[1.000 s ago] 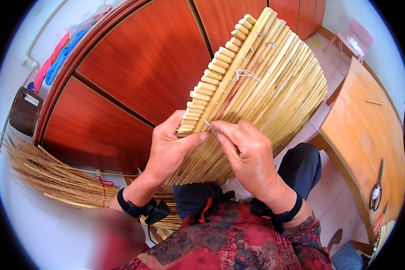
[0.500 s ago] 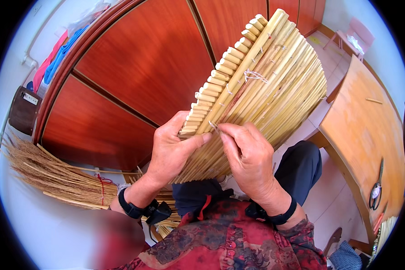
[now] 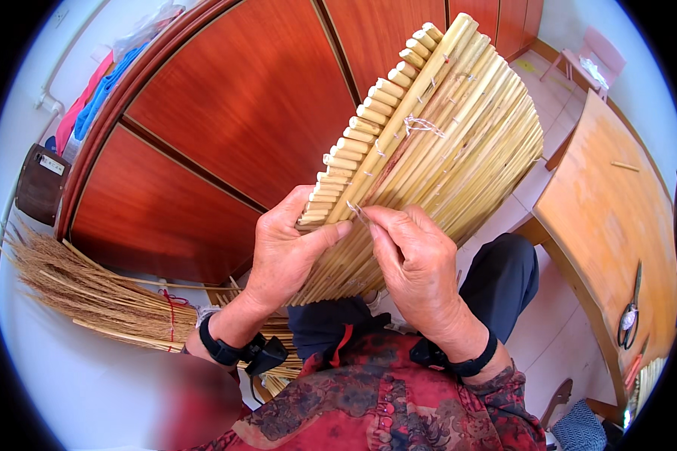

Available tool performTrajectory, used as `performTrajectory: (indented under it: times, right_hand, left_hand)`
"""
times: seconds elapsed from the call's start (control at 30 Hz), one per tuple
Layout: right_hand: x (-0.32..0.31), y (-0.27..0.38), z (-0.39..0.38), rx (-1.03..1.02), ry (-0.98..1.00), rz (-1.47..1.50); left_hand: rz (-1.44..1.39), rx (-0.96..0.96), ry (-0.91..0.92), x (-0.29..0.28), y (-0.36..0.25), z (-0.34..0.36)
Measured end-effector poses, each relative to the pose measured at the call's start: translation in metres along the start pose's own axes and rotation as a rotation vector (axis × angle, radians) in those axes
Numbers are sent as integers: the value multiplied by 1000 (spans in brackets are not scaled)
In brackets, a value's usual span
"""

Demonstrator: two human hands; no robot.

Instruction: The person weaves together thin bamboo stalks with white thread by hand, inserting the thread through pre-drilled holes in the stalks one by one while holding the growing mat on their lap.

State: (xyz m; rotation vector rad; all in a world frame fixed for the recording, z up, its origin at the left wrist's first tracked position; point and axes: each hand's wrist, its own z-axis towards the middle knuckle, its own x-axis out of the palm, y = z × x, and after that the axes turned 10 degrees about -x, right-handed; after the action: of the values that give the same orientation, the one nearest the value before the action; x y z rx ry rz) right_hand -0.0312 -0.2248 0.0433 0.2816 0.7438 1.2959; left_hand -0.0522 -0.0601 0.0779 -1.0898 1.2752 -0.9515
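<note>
The fan-shaped mat of pale yellow straw stalks bound with thin string point(image 3: 429, 158) is held up in front of the person's chest, its cut stalk ends stepped along the upper left edge. The left hand point(image 3: 286, 252) grips the lower left edge, thumb pressed across the stalks. The right hand point(image 3: 417, 270) pinches a thin string end point(image 3: 356, 213) between thumb and forefinger against the stalks. Behind stands a red-brown wooden cabinet point(image 3: 226, 113). A loose straw bundle point(image 3: 90, 293) lies on the pale floor at left. An orange wooden table point(image 3: 609, 225) at right carries scissors point(image 3: 629, 312).

Wooden table point(image 3: 602, 225) hems the right; straw bundles point(image 3: 90, 293) crowd the floor left.
</note>
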Motion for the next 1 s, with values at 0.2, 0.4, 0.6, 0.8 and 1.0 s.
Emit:
performTrajectory:
  times: [0.2,0.4,0.6,0.8,1.0]
  right_hand:
    - [-2,2,1,18,15,25]
    - [-10,4,2,88,47,55]
    - [-27,7,-2,219,117,72]
    - [-36,4,-9,293,94,100]
    - [-48,2,-21,392,82,127]
  left_hand:
    - [18,4,-20,2,1,-1]
    - [27,30,-40,10,2,-1]
    - [201,107,-87,23,8,1]
    - [273,214,-60,34,13,6]
    - [396,365,-100,51,22,9]
